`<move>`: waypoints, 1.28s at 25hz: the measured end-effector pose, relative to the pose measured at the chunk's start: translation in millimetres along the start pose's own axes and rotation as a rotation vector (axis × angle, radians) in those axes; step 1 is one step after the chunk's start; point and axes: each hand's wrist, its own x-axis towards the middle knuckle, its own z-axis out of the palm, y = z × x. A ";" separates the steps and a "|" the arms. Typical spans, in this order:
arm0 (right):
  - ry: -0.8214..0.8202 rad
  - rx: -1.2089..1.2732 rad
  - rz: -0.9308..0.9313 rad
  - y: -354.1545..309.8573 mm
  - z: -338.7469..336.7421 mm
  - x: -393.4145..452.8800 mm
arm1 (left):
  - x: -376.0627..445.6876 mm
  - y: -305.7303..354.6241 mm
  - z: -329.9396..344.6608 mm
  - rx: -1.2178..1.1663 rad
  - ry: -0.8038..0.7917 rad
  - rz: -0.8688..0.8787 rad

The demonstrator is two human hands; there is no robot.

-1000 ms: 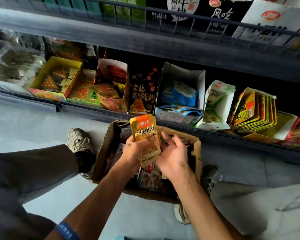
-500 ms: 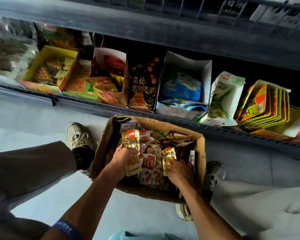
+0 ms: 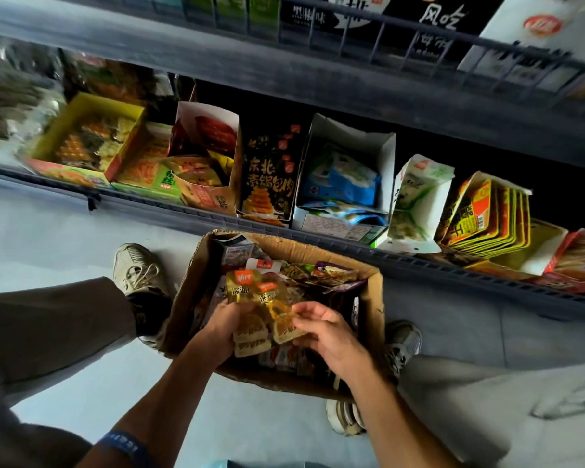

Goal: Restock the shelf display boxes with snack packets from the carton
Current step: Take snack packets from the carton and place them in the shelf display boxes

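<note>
**Inspector:** Snack packets (image 3: 247, 300): gold ones with an orange label, gathered in a small stack above the carton (image 3: 374, 309). The left hand (image 3: 228, 327) grips the stack from the left, fingers curled round its lower half.

**Clerk:** And the right hand (image 3: 325, 329)?

**Inspector:** Its thumb and forefinger pinch the lower edge of the nearest packet, right against the left fingertips; the remaining fingers are loosely bent. It appears to be adding that packet to the stack.

**Clerk:** So which step is this?

**Inspector:** Collecting, in my judgement. Nothing has gone to the shelf display boxes (image 3: 347, 170) yet; they stand beyond the fingertips, past the carton's far wall. More loose packets lie under both hands.

**Clerk:** What does the next move call for?

**Inspector:** Squaring the stack so no packet slips, then lifting it forward to a matching box. Which box takes this brand I cannot tell; no box shows this label clearly.
</note>
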 end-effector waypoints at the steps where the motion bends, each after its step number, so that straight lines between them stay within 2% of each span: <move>1: 0.038 -0.098 -0.012 4.4 10.6 -3.3 | -7.0 2.7 3.7 -0.048 -0.076 0.012; 3: 0.105 -0.221 -0.043 11.8 31.1 -8.3 | -14.4 8.6 7.5 -0.061 -0.233 0.031; 5: 0.087 -0.286 -0.097 15.6 44.4 -12.6 | -22.9 12.9 11.9 -0.001 -0.286 0.089; 7: 0.035 -0.417 -0.183 11.6 46.7 -17.2 | -27.0 12.7 14.4 0.053 -0.207 0.144; 8: 0.059 -0.502 -0.220 4.9 43.6 -17.3 | -29.1 14.9 18.0 0.052 -0.179 0.169; 10: 0.228 -0.598 -0.295 -15.8 35.6 -18.4 | -36.2 24.9 28.3 0.021 -0.163 0.242; 11: 0.317 -0.520 -0.321 -30.2 31.4 -20.7 | -42.5 34.2 35.3 -0.003 -0.185 0.282; 13: 0.333 -0.083 -0.325 -62.8 25.5 -30.5 | -60.7 59.4 52.4 -0.102 -0.281 0.356; 16: 0.006 0.673 -0.270 -103.5 31.3 -61.8 | -101.9 95.9 84.5 -0.156 -0.383 0.558; 18: -0.136 0.870 -0.290 -121.5 35.9 -84.3 | -129.6 107.8 112.7 -0.052 -0.300 0.703; 19: -0.124 0.890 -0.328 -127.5 35.2 -91.3 | -140.8 108.7 127.3 0.012 -0.269 0.756; 21: -0.031 0.835 -0.441 -142.2 27.8 -107.4 | -160.5 106.8 154.4 0.083 -0.270 0.811; 24: 0.177 0.532 -0.698 -169.9 -1.5 -140.1 | -186.4 115.9 189.9 0.146 -0.347 0.852; 25: 0.209 0.407 -0.809 -181.0 -14.5 -154.6 | -192.1 122.4 200.7 0.188 -0.392 0.869; 27: 0.172 0.202 -0.967 -206.5 -46.6 -193.2 | -204.9 137.6 228.8 0.304 -0.469 0.883; 29: 0.179 0.013 -0.980 -231.5 -80.2 -227.9 | -218.2 150.3 261.5 0.422 -0.512 0.885; 32: 0.388 -0.279 -0.919 -256.4 -133.0 -262.2 | -240.8 162.8 308.4 0.549 -0.613 0.812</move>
